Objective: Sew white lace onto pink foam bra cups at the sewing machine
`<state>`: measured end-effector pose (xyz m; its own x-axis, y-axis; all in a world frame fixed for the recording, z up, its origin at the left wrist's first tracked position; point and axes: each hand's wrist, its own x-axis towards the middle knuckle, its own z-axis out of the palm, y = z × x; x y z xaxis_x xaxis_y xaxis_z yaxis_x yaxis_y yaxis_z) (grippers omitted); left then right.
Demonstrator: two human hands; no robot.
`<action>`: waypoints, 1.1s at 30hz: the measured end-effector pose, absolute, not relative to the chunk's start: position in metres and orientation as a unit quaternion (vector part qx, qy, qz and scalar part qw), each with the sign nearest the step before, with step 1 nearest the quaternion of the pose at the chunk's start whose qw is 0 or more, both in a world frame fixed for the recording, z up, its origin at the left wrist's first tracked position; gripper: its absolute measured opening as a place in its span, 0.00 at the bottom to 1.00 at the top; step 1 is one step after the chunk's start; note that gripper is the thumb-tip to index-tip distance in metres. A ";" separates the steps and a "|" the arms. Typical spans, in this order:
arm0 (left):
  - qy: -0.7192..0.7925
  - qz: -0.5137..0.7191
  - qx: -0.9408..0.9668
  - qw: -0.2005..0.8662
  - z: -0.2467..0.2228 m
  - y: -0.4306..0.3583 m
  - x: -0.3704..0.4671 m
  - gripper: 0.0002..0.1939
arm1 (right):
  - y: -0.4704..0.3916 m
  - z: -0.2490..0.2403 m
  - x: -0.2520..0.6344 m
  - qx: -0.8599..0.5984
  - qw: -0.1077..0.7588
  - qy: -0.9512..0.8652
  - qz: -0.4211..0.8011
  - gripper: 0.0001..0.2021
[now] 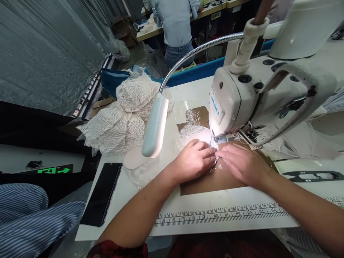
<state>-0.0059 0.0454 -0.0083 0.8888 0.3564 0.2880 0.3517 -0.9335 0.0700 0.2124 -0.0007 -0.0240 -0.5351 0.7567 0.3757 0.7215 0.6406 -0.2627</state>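
A white lace piece (197, 132) lies under the needle area of a white sewing machine (228, 100), over a brown sheet (204, 182). My left hand (197, 159) presses on the lace just in front of the needle, its fingers closed together on the fabric. Beside it, my right hand (242, 163) rests on the brown sheet, fingers held together, their tips at the lace edge and touching the left fingertips. The fabric right under the fingertips is partly hidden.
Piled lace pieces (137, 95) sit at the back left. A lamp (155, 125) on a bent metal neck hangs left of the machine. A black phone (102, 193), thread snips (313, 176) and a printed ruler (223, 214) lie nearer. Beyond, a person (173, 25) sits at another table.
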 end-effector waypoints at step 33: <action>0.320 0.118 0.940 0.001 -0.005 0.044 0.008 0.20 | 0.000 -0.029 0.215 -0.550 0.158 -0.816 -0.085 0.21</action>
